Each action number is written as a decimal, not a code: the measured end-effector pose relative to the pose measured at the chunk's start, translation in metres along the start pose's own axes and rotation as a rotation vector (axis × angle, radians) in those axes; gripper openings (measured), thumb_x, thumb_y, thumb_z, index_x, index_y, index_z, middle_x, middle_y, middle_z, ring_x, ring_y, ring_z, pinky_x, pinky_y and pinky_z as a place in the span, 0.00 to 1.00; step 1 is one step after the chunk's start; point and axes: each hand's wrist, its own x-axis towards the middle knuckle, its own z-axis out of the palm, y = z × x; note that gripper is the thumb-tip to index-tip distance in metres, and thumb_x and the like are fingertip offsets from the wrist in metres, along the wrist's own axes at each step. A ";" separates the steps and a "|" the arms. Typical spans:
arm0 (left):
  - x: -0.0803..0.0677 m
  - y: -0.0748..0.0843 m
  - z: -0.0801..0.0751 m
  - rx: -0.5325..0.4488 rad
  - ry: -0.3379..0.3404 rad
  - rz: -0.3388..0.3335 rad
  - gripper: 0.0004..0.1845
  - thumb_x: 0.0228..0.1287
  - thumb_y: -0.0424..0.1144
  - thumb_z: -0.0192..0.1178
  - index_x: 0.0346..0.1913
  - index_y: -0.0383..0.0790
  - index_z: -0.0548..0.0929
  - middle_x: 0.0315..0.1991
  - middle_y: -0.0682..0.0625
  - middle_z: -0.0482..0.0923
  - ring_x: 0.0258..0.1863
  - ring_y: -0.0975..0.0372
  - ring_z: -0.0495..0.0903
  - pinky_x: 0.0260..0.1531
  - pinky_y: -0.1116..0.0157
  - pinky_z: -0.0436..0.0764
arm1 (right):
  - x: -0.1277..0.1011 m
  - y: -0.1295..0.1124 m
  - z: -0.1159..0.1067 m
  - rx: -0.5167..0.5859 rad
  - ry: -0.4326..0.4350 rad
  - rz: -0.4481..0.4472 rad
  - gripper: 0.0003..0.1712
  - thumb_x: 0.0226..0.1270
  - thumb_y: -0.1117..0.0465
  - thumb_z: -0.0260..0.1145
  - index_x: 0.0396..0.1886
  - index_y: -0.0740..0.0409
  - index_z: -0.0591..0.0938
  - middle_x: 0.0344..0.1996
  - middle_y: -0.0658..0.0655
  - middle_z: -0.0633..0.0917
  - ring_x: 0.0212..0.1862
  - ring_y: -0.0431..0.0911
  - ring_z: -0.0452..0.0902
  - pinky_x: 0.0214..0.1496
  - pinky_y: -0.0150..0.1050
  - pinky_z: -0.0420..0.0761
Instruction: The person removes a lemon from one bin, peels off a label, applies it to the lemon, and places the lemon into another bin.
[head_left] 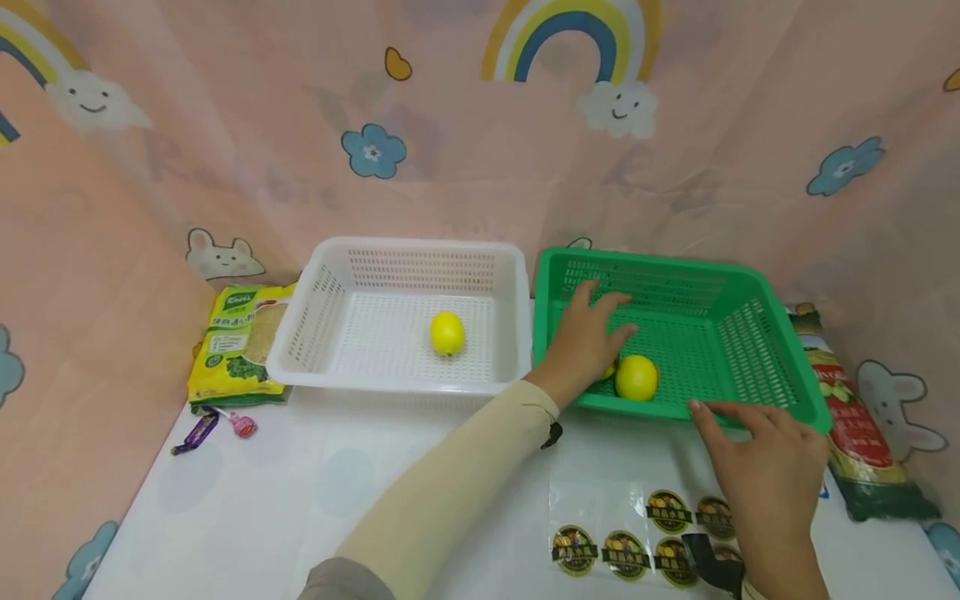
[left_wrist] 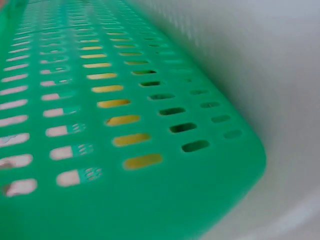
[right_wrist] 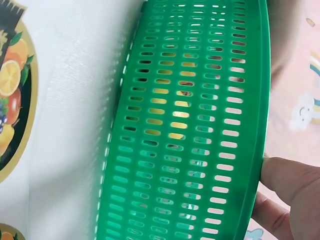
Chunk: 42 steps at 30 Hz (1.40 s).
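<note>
My left hand (head_left: pixel 588 337) reaches over the left end of the green basket (head_left: pixel 765 342), fingers spread and nothing held. Below it, by the basket's front wall, lies a yellow lemon (head_left: pixel 637 378); a second yellow fruit (head_left: pixel 606 372) is mostly hidden behind the hand. My right hand (head_left: pixel 776 467) pinches the basket's front rim toward its right corner. In the right wrist view, the thumb (right_wrist: pixel 287 177) presses the rim from one side, with a finger on the other. Yellow shows through the slots of the green wall (left_wrist: pixel 150 195) in the left wrist view.
Left of the green basket stands a white basket (head_left: pixel 397 387) with one lemon (head_left: pixel 447 333) inside. A yellow Knorr packet (head_left: pixel 232 350), a purple-wrapped candy (head_left: pixel 197 433) and a lollipop (head_left: pixel 242 425) lie farther left. Round fruit stickers (head_left: pixel 626 556) lie in front; a red packet (head_left: pixel 855 417) is at right.
</note>
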 end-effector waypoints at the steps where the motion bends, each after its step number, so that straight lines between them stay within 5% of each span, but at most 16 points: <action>1: -0.003 0.000 -0.004 -0.046 0.034 0.045 0.25 0.81 0.51 0.59 0.75 0.51 0.76 0.83 0.44 0.53 0.76 0.52 0.65 0.69 0.61 0.73 | 0.000 0.000 0.000 -0.004 -0.002 0.002 0.18 0.66 0.52 0.80 0.44 0.63 0.91 0.42 0.71 0.88 0.53 0.64 0.77 0.62 0.67 0.63; 8: -0.042 -0.006 -0.040 -0.199 0.203 0.205 0.32 0.83 0.50 0.56 0.82 0.51 0.59 0.86 0.49 0.33 0.79 0.55 0.57 0.65 0.54 0.77 | 0.001 -0.001 0.000 0.038 -0.067 0.106 0.21 0.73 0.50 0.73 0.49 0.65 0.89 0.49 0.74 0.85 0.58 0.65 0.73 0.68 0.68 0.57; 13: -0.068 -0.023 -0.073 -0.126 0.368 0.322 0.32 0.81 0.43 0.57 0.78 0.43 0.56 0.82 0.36 0.44 0.83 0.49 0.46 0.74 0.46 0.66 | 0.001 -0.006 0.001 0.130 -0.081 0.162 0.24 0.78 0.52 0.66 0.59 0.68 0.85 0.58 0.77 0.80 0.64 0.70 0.69 0.71 0.69 0.55; 19: -0.087 -0.046 -0.113 -0.125 0.449 0.271 0.31 0.86 0.54 0.45 0.78 0.41 0.56 0.80 0.36 0.46 0.82 0.52 0.46 0.74 0.41 0.62 | 0.006 -0.023 -0.004 0.227 -0.095 0.179 0.35 0.80 0.50 0.62 0.77 0.64 0.71 0.75 0.74 0.66 0.76 0.73 0.53 0.72 0.73 0.55; 24: -0.097 -0.065 -0.135 -0.095 0.438 0.204 0.36 0.85 0.64 0.38 0.79 0.41 0.56 0.81 0.36 0.47 0.81 0.50 0.49 0.72 0.39 0.64 | 0.010 -0.051 -0.001 0.297 -0.094 0.049 0.41 0.79 0.51 0.64 0.84 0.59 0.63 0.80 0.70 0.62 0.79 0.72 0.48 0.75 0.74 0.51; 29: -0.099 -0.080 -0.151 -0.057 0.364 0.125 0.41 0.82 0.69 0.35 0.82 0.43 0.53 0.82 0.36 0.45 0.82 0.46 0.47 0.73 0.36 0.60 | 0.006 -0.094 0.010 0.367 -0.112 -0.095 0.42 0.76 0.53 0.68 0.84 0.58 0.63 0.79 0.69 0.63 0.77 0.73 0.52 0.72 0.75 0.56; 32: -0.094 -0.088 -0.162 -0.007 0.272 0.082 0.38 0.85 0.63 0.38 0.85 0.46 0.51 0.84 0.37 0.42 0.82 0.43 0.45 0.73 0.34 0.57 | -0.001 -0.123 0.022 0.400 -0.094 -0.202 0.41 0.73 0.56 0.71 0.81 0.60 0.67 0.77 0.70 0.66 0.75 0.72 0.57 0.71 0.73 0.60; 36: -0.080 -0.095 -0.182 0.141 0.082 0.065 0.35 0.85 0.54 0.48 0.86 0.53 0.52 0.85 0.40 0.42 0.81 0.38 0.47 0.73 0.32 0.56 | -0.011 -0.157 0.043 0.382 -0.086 -0.346 0.41 0.70 0.57 0.74 0.78 0.62 0.71 0.75 0.68 0.70 0.73 0.70 0.62 0.71 0.68 0.66; 42: -0.054 -0.102 -0.202 0.346 -0.259 0.019 0.36 0.79 0.52 0.61 0.84 0.62 0.61 0.86 0.47 0.46 0.80 0.38 0.50 0.71 0.33 0.62 | -0.024 -0.193 0.061 0.317 -0.152 -0.416 0.37 0.70 0.54 0.76 0.75 0.58 0.76 0.72 0.65 0.73 0.70 0.64 0.66 0.68 0.63 0.74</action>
